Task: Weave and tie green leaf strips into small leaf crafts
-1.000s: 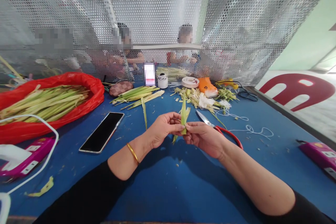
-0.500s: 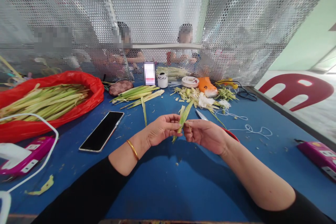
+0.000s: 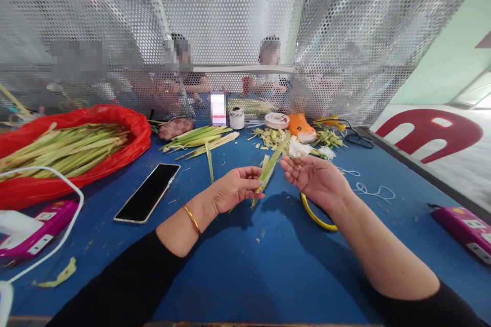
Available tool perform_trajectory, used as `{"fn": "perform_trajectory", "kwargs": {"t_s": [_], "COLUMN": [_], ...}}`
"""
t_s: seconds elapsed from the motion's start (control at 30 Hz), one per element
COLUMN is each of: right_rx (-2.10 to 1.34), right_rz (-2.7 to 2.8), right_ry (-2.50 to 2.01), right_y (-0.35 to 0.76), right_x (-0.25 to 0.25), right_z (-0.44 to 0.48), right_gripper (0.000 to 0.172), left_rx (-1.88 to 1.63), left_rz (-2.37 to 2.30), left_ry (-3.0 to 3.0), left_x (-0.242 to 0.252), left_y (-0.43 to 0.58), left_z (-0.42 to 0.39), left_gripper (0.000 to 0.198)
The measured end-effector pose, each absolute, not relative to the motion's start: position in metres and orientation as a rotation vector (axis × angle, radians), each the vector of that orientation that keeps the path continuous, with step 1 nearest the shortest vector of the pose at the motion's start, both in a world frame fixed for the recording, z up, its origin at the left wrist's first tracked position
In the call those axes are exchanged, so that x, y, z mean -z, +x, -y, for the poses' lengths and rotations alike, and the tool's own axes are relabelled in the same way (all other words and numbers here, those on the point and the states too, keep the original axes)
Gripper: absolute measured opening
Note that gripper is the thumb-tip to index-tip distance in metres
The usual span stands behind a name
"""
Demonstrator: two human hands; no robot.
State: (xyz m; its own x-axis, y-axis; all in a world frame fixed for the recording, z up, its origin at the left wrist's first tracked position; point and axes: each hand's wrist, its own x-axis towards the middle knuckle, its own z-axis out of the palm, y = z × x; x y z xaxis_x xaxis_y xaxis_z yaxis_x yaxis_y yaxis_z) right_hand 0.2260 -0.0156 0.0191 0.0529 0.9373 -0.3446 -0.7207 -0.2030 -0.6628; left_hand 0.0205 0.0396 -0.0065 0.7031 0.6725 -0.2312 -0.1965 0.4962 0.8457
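My left hand (image 3: 241,185) is closed, pinching a strip of pale green corn husk (image 3: 271,163) that slants up to the right. Shorter husk ends stick out around its fingers. To the right, my right hand (image 3: 316,176) is turned palm up, its fingers loosely curled and apart from the strip. Nothing shows in that palm. Just below it, a yellow loop handle (image 3: 316,220), apparently of scissors, shows on the blue table (image 3: 245,271); the rest is hidden by the hand. Behind my left hand lies a single narrow husk strip (image 3: 209,161).
At left are a red bag (image 3: 140,135) of husks, a phone (image 3: 148,193) and a purple power strip (image 3: 49,222). Husk strips (image 3: 199,138), scraps (image 3: 272,138), a tape roll (image 3: 276,120) and an orange packet (image 3: 301,126) line the back, before a perforated metal screen (image 3: 238,15). White string (image 3: 374,191) lies right.
My right hand has let go of the husk and moved right, turning palm up. The yellow handle has come into view below it. My left hand stays almost still with the husk.
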Motion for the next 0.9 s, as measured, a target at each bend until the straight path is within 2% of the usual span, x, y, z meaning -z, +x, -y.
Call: {"fn": "perform_trajectory", "kwargs": {"t_s": [0.33, 0.5, 0.6, 0.77, 0.83, 0.9], "right_rx": [-1.045, -0.471, -0.34, 0.364, 0.335, 0.163], "right_rz": [0.334, 0.718, 0.886, 1.589, 1.783, 1.936], "right_ry": [-0.921, -1.588, -1.78, -2.346, -2.461, -2.513], "right_y": [0.282, 0.303, 0.296, 0.267, 0.259, 0.256], "right_x": [-0.017, -0.006, 0.0, -0.012, -0.019, -0.021], "right_z": [0.0, -0.005, -0.003, 0.015, 0.029, 0.046], "right_gripper": [0.015, 0.011, 0.002, 0.028, 0.028, 0.02], "left_rx": [-0.539, -0.585, -0.645, -0.753, -0.803, -0.854], "left_rz": [-0.605, -0.597, -0.586, -0.575, -0.579, -0.593], "left_ry": [0.896, 0.942, 0.982, 0.984, 0.975, 0.963], "left_x": [0.006, 0.007, 0.007, 0.006, 0.004, 0.002], "left_y": [0.019, 0.02, 0.024, 0.029, 0.029, 0.028], "left_z": [-0.04, -0.04, -0.037, -0.031, -0.03, -0.03], "left_gripper": [0.031, 0.031, 0.029, 0.025, 0.025, 0.026]}}
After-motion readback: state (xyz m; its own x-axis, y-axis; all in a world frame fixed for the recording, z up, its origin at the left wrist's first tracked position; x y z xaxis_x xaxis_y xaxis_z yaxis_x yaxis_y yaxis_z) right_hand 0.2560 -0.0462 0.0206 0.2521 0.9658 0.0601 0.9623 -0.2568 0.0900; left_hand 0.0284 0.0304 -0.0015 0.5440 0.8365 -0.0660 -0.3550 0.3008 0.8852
